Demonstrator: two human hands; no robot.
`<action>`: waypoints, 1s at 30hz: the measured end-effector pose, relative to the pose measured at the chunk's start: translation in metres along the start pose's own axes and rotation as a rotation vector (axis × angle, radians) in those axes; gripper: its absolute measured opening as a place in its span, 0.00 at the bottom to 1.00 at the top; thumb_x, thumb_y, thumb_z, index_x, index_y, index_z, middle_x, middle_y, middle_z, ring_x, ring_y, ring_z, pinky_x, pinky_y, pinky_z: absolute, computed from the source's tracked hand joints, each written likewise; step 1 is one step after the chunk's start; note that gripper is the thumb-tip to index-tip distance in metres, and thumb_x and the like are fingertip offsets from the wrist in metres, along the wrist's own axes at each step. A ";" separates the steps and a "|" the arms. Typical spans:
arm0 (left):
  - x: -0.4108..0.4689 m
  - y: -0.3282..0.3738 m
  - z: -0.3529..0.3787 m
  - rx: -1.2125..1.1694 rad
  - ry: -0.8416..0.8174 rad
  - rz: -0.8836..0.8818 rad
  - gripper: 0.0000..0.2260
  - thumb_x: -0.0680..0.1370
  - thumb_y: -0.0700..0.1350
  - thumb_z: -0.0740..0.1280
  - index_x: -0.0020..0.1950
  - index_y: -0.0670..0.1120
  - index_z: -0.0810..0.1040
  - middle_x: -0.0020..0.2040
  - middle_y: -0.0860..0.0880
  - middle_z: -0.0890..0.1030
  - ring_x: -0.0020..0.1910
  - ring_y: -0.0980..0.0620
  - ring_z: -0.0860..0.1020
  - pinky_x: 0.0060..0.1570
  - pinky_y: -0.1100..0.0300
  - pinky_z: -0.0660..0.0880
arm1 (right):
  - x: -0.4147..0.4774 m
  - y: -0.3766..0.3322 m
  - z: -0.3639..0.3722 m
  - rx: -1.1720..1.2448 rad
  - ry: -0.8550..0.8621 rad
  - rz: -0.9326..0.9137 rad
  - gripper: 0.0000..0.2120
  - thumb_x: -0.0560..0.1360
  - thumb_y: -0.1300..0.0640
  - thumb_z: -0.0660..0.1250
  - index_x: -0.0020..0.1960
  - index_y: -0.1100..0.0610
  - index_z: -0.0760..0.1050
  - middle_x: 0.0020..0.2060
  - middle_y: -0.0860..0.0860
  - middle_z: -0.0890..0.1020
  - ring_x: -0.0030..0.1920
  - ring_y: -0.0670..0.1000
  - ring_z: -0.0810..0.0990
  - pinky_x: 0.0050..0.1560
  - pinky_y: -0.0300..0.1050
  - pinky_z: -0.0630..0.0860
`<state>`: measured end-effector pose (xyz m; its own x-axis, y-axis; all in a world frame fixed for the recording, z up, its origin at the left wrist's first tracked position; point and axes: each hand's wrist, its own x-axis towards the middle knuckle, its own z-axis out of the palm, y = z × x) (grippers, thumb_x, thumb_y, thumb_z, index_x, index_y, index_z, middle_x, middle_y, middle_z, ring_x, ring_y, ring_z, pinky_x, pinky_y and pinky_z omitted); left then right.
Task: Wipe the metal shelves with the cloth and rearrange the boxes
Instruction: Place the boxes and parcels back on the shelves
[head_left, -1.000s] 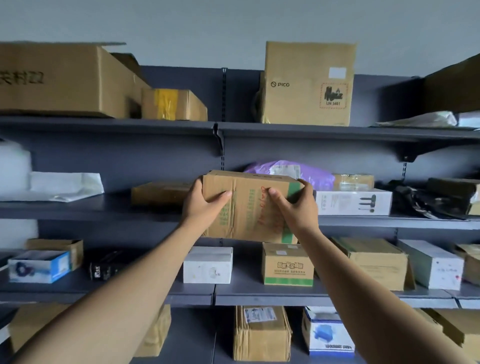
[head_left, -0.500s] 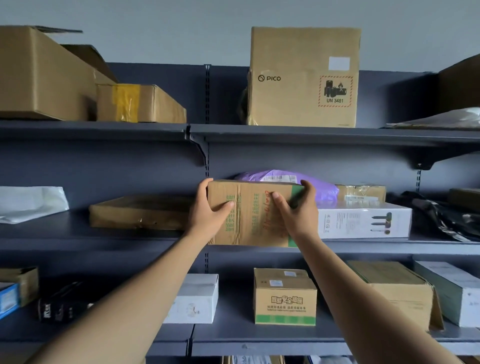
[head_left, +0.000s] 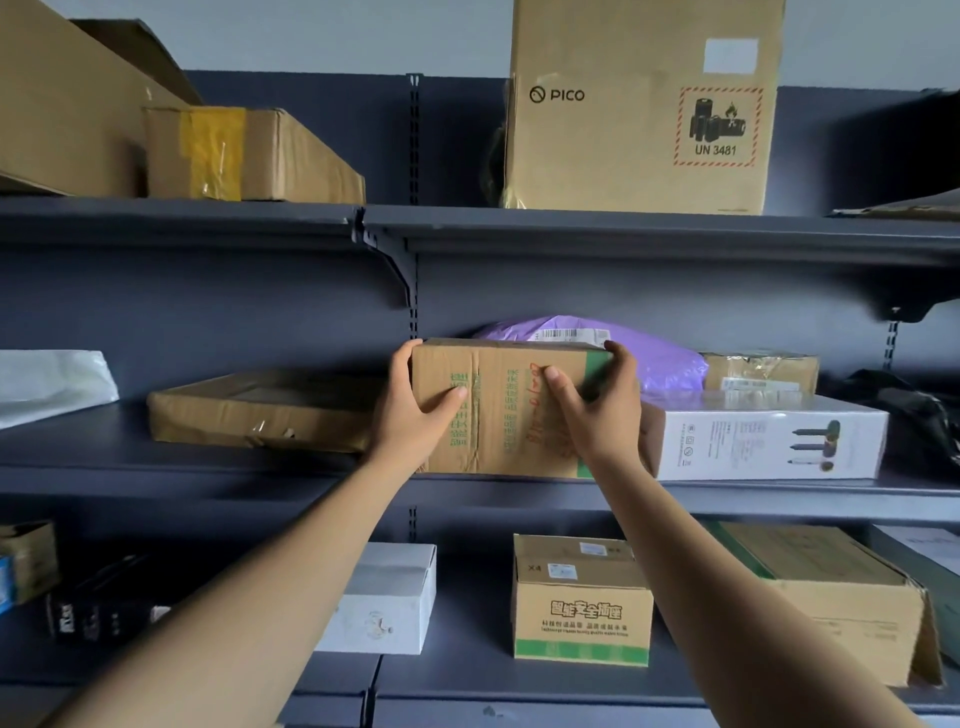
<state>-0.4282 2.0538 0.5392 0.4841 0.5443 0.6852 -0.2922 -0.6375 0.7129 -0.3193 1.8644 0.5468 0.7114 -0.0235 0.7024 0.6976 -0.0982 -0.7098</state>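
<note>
Purple bag (head_left: 670, 364) mostly hidden behind box (head_left: 498, 410). Left hand (head_left: 415, 421) and right hand (head_left: 597, 415) cover the box's side edges, their fingers partly hidden round it. Red scrawl on the box is half under the right thumb, unreadable. PICO box (head_left: 623, 130) cut by top edge. Big carton (head_left: 62, 119) cut at upper left. White bag (head_left: 47, 384) cut at left edge, black wrap (head_left: 914, 415) at right edge. Print on white box (head_left: 763, 441) too small to read.

Box (head_left: 511, 410) between flat carton (head_left: 260, 413) and parcel (head_left: 769, 441)

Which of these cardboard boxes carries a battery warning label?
The tall PICO box on the top shelf: it alone bears a red-hatched UN 3481 label with battery pictures; no other box shows one.
</note>
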 end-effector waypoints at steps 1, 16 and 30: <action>0.001 -0.001 0.000 0.001 0.002 -0.002 0.32 0.74 0.49 0.75 0.74 0.58 0.63 0.65 0.55 0.76 0.60 0.54 0.76 0.61 0.56 0.74 | -0.001 -0.001 0.000 -0.002 0.008 0.006 0.38 0.72 0.44 0.76 0.75 0.54 0.64 0.66 0.55 0.73 0.68 0.55 0.70 0.66 0.47 0.67; -0.014 -0.030 -0.055 -0.105 -0.159 -0.012 0.38 0.75 0.51 0.75 0.80 0.55 0.58 0.76 0.47 0.66 0.71 0.50 0.69 0.71 0.43 0.69 | -0.070 -0.037 -0.002 -0.183 0.165 0.068 0.43 0.73 0.44 0.76 0.78 0.59 0.60 0.70 0.63 0.68 0.71 0.62 0.66 0.70 0.54 0.64; -0.076 -0.066 -0.263 -0.192 -0.166 -0.048 0.23 0.78 0.53 0.72 0.68 0.64 0.66 0.68 0.57 0.73 0.68 0.55 0.72 0.68 0.51 0.71 | -0.227 -0.154 0.141 -0.065 -0.054 0.073 0.36 0.76 0.42 0.72 0.77 0.54 0.64 0.71 0.56 0.70 0.72 0.55 0.69 0.73 0.53 0.66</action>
<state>-0.6623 2.1975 0.4797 0.6253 0.4647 0.6270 -0.4094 -0.4888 0.7704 -0.5762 2.0250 0.4890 0.7652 0.0208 0.6435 0.6376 -0.1629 -0.7529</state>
